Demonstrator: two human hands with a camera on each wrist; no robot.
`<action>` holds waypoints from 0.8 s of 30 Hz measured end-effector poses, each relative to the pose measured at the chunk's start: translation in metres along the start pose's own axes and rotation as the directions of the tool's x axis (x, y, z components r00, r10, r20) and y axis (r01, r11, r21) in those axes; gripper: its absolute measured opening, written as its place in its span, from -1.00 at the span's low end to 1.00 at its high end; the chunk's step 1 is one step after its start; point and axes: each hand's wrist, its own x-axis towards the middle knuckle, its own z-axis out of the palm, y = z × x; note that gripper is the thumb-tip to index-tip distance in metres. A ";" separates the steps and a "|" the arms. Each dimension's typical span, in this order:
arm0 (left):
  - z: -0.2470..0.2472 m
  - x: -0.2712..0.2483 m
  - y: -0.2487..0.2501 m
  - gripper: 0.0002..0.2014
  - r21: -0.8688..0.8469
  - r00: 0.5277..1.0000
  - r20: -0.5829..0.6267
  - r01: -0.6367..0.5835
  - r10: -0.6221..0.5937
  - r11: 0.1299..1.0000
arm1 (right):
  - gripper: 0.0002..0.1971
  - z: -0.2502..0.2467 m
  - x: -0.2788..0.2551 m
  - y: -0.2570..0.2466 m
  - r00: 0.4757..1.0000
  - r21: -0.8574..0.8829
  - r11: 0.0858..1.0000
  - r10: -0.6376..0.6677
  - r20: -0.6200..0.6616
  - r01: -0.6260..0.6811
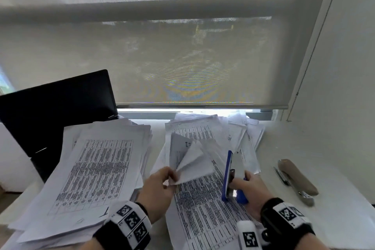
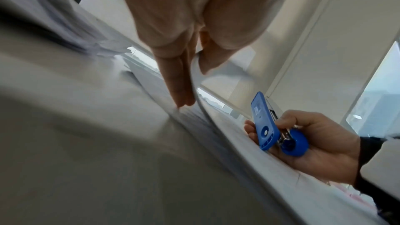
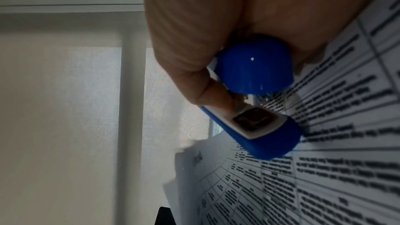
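A blue stapler [image 1: 229,176] stands on its side, swung open, over a printed sheet of tables [image 1: 205,213] at the middle of the desk. My right hand [image 1: 248,186] grips the stapler [image 2: 265,122] near its hinge, fingers curled round it and a finger in the open gap; the stapler [image 3: 257,109] fills the right wrist view. My left hand [image 1: 162,184] pinches the corner of a small fanned bundle of sheets [image 1: 188,162] lifted just left of the stapler. In the left wrist view thumb and fingers [image 2: 177,81] clamp the paper edge.
A thick stack of printed papers [image 1: 97,170] lies at the left, a black laptop [image 1: 54,111] behind it. More loose sheets [image 1: 241,132] spread at the back by the window blind. A tan-handled tool [image 1: 296,178] and a metal piece lie at the right.
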 end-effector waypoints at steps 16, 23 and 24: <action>-0.006 -0.003 0.007 -0.85 -0.383 0.968 0.024 0.240 -0.249 0.892 | -0.85 -0.008 0.010 0.009 1.000 0.034 0.999 -0.018 0.022 0.018; -0.007 -0.006 0.014 -0.77 -0.354 0.965 0.012 0.251 -0.263 0.901 | -0.81 -0.006 0.007 0.008 1.000 0.062 0.998 -0.005 0.011 0.004; -0.006 -0.006 0.013 -0.74 -0.337 0.964 -0.020 0.244 -0.266 0.909 | -0.81 -0.007 0.008 0.009 1.000 0.062 0.998 -0.006 0.012 0.005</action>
